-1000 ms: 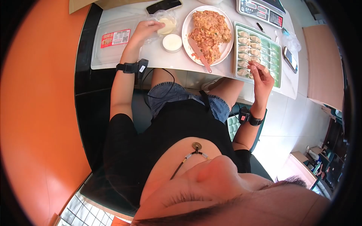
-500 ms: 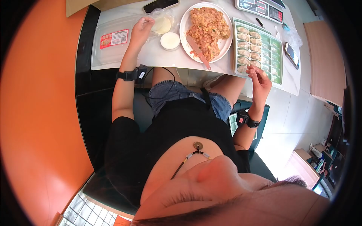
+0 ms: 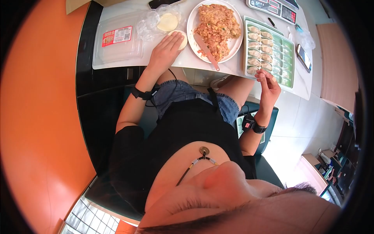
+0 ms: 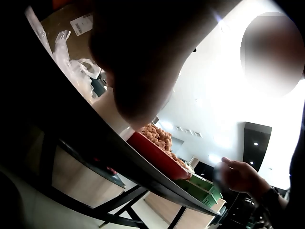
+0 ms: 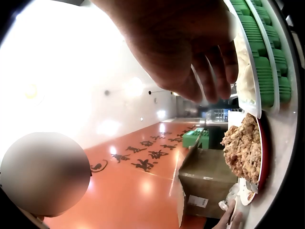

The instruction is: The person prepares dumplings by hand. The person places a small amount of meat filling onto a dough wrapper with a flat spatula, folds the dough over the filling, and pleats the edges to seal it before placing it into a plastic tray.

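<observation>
My left hand (image 3: 163, 52) lies palm down over a small round tub (image 3: 183, 40) with pale contents, its straight fingers across the top. Just behind the tub, a stack of round dumpling wrappers (image 3: 167, 22) sits on a clear plastic bag (image 3: 147, 26). My right hand (image 3: 269, 87) hovers at the front edge of the green dumpling tray (image 3: 285, 58), fingers loosely bent and nothing visible in them. Two columns of folded dumplings (image 3: 266, 49) fill the tray's left side. Between the hands is a plate (image 3: 191, 25) of minced filling (image 3: 219, 23), with a flat spreader (image 3: 207, 53) resting on it.
A clear plastic box (image 3: 119, 50) with a red label lies at the left. Along the right are a phone (image 3: 304, 58), a crumpled bag (image 3: 306, 39) and a black pen (image 3: 272, 22). A digital scale (image 3: 272, 9) stands at the back. The table's front edge runs before my lap.
My left hand has left the wrappers, drawing back and to the right onto the round tub. The right hand stays by the tray's front edge, almost still.
</observation>
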A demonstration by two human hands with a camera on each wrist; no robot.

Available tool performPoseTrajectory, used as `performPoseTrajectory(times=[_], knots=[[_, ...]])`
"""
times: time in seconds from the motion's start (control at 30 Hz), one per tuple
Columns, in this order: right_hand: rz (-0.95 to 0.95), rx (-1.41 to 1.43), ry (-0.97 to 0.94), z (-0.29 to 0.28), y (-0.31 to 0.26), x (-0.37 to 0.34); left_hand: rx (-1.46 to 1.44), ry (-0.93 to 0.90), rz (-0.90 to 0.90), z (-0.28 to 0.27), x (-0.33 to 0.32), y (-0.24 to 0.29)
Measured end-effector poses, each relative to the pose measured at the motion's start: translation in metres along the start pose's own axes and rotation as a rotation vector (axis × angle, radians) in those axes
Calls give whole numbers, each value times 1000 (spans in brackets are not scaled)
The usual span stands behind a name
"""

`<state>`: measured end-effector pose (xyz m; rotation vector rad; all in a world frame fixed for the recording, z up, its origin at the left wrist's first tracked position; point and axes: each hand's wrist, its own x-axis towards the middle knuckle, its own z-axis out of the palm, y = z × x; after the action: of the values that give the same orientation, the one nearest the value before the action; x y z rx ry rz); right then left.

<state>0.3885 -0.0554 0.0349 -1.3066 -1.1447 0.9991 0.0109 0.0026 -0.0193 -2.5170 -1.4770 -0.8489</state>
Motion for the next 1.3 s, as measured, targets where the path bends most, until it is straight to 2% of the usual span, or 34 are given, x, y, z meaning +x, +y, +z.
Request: performPoseTrajectory(times=[0.17, 0.23, 0.27, 0.33, 0.37, 0.5, 0.57, 0.6, 0.67, 0.7, 0.73, 0.8, 0.87, 0.93, 0.97, 1.03, 1.07, 1.13, 1.17, 1.3], knots=[[-37, 25, -28, 3, 0, -4, 32, -13, 33, 2, 1, -4], [-45, 58, -44, 8, -2, -6, -402, 16, -276, -4, 3, -8], [-45, 58, -39, 10, -4, -7, -404, 14, -272, -7, 6, -10], [-34, 62, -33, 12, -8, -9, -1205, 227, -958, -12, 13, -15], [-30, 60, -33, 12, -7, -10, -1478, 343, -1017, -21, 21, -14], [-39, 73, -31, 14, -7, -11, -1645, 411, -1069, -27, 25, -17], [-29, 76, -25, 15, -6, -13, -1212, 337, -871, -21, 19, -13], [-27, 84, -31, 15, -5, -15, -1214, 332, -873, -19, 16, -9], [-22, 92, -34, 16, -3, -17, -445, 138, -366, -14, 9, 1], [-20, 108, -46, 17, -3, -18, -390, 37, -270, -10, 4, 4], [-19, 123, -59, 18, -3, -18, -392, 36, -271, -4, 1, 5], [-9, 99, -68, 22, -6, -18, -57, 47, -19, 10, -3, 5], [-2, 76, -74, 25, -7, -19, -121, 38, -56, 4, 4, 4], [-30, 111, -88, 27, -7, -19, -422, -399, -672, -31, 28, 16], [-33, 112, -86, 28, -8, -19, -421, -397, -669, -28, 27, 10], [-16, 86, -89, 29, -12, -21, -877, 39, -852, -16, 22, -9], [-13, 86, -85, 29, -12, -22, -878, 34, -851, -21, 25, -10], [-25, 92, -92, 29, -12, -23, -1686, 209, -987, -31, 30, -13], [-25, 92, -92, 29, -12, -23, -1880, 181, -986, -34, 28, -20], [-20, 100, -86, 29, -11, -23, -1779, 221, -1003, -25, 25, -22]])
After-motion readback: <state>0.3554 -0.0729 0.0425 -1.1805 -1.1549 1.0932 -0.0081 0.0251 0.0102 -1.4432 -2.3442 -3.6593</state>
